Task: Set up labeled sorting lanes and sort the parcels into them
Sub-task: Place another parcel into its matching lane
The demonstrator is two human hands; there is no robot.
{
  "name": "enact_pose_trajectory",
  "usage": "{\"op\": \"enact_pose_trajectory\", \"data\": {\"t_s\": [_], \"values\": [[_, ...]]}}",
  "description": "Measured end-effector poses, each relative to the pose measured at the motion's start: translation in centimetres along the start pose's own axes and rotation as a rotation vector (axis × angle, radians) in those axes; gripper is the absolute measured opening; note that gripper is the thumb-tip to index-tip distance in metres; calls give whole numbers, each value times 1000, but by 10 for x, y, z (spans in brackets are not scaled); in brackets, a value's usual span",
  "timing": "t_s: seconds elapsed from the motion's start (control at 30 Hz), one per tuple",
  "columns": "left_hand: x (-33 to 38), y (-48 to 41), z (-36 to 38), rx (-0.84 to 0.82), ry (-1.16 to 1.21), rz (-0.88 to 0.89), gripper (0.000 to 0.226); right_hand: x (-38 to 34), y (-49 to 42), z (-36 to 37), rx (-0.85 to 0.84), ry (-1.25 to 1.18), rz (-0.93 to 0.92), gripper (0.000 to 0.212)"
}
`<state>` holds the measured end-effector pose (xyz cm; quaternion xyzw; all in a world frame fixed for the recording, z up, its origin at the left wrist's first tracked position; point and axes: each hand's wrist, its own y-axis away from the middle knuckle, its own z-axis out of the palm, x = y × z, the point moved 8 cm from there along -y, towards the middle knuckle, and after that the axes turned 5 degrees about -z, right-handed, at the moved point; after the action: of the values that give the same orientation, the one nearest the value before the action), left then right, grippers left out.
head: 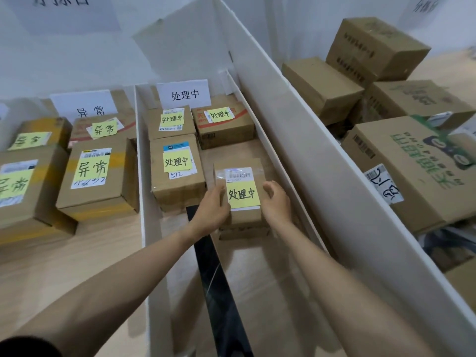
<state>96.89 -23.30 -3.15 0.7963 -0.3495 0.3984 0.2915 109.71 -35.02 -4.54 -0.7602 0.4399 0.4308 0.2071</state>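
Just below the centre of the frame, a small brown cardboard parcel [243,216] bearing a yellow sticky note marked 处理中 sat in the middle lane, gripped from both sides. The left hand [212,210] had its fingers curled against the left face, thumb on top. The right hand [277,202] wrapped its fingers round the right edge. Whether the parcel already rested on the lane floor could not be told.

To finish the placement well, it should probably be set down flat, note upward, squared beside the neighbouring brown box [177,194] and clear of the white board wall [296,191] at right, before both grips loosen.

That neighbour and two further noted boxes [224,130] filled the lane's far end beneath a white card sign [184,95] reading 处理中. At left, the lane under the 异常 sign [86,109] held at least four boxes noted 异常 [98,181]. At upper right, unsorted brown cartons [412,150] lay stacked.
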Motion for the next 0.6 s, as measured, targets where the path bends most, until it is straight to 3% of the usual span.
{"op": "enact_pose_trajectory", "data": {"t_s": [0.13, 0.2, 0.33, 0.6], "values": [[2, 24, 8, 82, -518, 207, 47, -10, 47, -1, 163, 525, -417, 34], [0, 40, 18, 48, -710, 265, 48, -7, 62, 4, 154, 667, -508, 43], [-19, 57, 37, -81, -893, 210, 56, 5, 74, 14, 34, 785, -551, 60], [-24, 31, 34, -143, -1029, 153, 66, 5, 50, 25, -119, 895, -491, 75]]}}
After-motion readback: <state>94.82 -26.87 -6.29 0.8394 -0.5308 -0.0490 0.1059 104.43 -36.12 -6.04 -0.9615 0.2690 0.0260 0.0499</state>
